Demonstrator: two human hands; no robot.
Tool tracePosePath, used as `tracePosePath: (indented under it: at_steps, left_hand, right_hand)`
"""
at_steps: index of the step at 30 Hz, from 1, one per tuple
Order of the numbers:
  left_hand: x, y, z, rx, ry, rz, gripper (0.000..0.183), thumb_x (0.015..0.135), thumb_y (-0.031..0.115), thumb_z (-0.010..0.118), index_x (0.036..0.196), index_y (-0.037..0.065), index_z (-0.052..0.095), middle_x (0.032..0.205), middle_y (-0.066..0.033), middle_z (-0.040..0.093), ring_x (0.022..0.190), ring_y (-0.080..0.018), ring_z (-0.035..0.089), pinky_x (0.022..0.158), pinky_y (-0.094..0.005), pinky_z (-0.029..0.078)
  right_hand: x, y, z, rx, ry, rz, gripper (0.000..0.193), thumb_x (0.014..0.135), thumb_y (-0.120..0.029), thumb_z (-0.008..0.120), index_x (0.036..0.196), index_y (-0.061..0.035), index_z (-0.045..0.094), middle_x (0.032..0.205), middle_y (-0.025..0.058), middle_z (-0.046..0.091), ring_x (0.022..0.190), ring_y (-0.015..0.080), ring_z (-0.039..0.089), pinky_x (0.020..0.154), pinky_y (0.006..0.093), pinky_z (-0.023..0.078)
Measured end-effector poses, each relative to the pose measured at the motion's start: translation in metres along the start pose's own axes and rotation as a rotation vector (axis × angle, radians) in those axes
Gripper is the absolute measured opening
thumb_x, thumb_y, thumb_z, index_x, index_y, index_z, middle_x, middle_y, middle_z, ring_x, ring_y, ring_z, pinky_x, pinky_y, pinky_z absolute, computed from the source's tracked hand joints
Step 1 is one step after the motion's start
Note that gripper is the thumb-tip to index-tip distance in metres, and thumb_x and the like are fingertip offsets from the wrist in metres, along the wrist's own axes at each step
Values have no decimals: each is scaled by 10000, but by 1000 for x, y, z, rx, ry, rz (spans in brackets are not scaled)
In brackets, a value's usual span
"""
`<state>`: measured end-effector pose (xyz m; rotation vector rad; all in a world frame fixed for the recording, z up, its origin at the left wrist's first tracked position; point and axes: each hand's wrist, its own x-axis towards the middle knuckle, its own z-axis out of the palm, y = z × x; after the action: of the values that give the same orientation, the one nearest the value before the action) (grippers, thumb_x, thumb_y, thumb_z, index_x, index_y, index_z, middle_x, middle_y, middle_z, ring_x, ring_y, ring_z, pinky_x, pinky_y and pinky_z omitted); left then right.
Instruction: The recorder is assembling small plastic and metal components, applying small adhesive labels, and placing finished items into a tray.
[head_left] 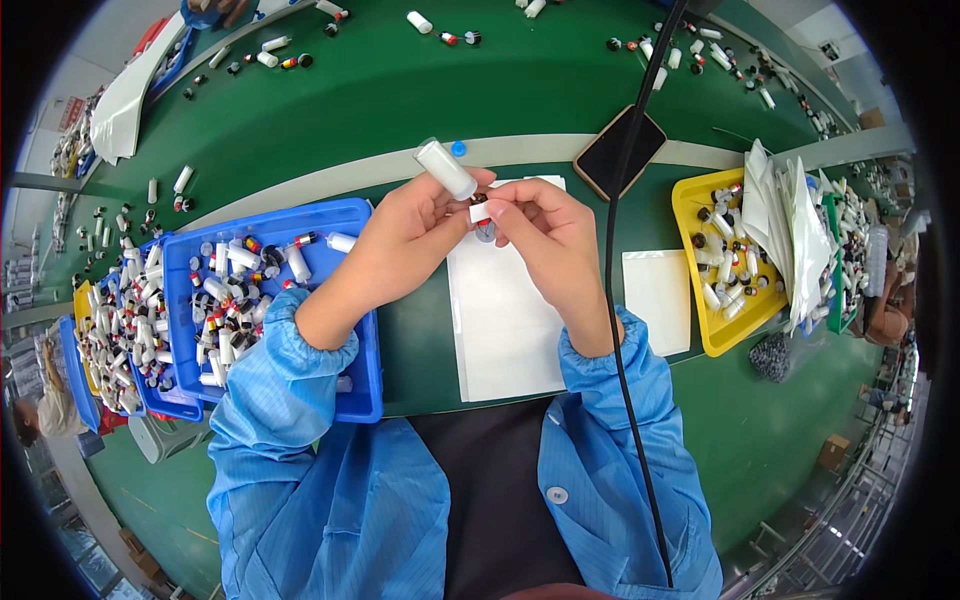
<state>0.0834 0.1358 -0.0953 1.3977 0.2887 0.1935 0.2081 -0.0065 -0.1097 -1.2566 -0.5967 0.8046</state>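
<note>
My left hand is closed around a white cylindrical tube with a clear end, tilted up to the left. Against the tube's lower end, my right hand pinches a small white rectangular piece; whether it is a sticker or a tab, I cannot tell. A dark and reddish part shows between the fingertips of both hands, mostly hidden. Below the hands lies a stack of white sheets. A small blue cap sits just beyond the tube.
To the left, a blue tray holds many white tubes and dark-capped parts. A yellow tray with similar parts stands right, beside white bags. A phone lies far right. A black cable hangs across the view.
</note>
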Motion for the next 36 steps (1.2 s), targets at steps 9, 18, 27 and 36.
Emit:
tracePosePath:
  at_steps: [9,18,27,36]
  left_hand:
    - [-2,5,-1,-7,-23,-23,410,989,-34,533,1396,-49,484,1283,-137,626,1219,-175,577,1063,-330,451]
    - [-7,17,5,-4,-160,45,445,1013,40,534,1444,-37,459,1412,-152,569,1265,-205,557,1042,-347,475]
    - [-3,61,-89,353,389,118,386,915,9,660,1287,-47,574,1093,-159,719,954,-190,703,843,-307,573]
    - [20,57,-256,1198,495,-226,442,816,147,737,1213,-26,648,1060,-199,728,943,-269,719,826,-356,559]
  right_hand:
    - [-4,5,4,-168,46,-221,160,914,-16,688,1072,5,670,963,43,662,822,95,631,716,229,508]
    - [7,6,-13,474,-279,205,578,901,-143,731,1413,-73,473,1115,46,612,1025,140,602,881,297,477]
    - [25,18,-76,-724,292,-443,173,921,-51,622,1068,12,686,876,150,640,721,278,646,647,357,511]
    - [20,20,-47,-1205,23,-389,331,772,-3,611,1097,-50,659,989,161,593,806,376,648,707,447,541]
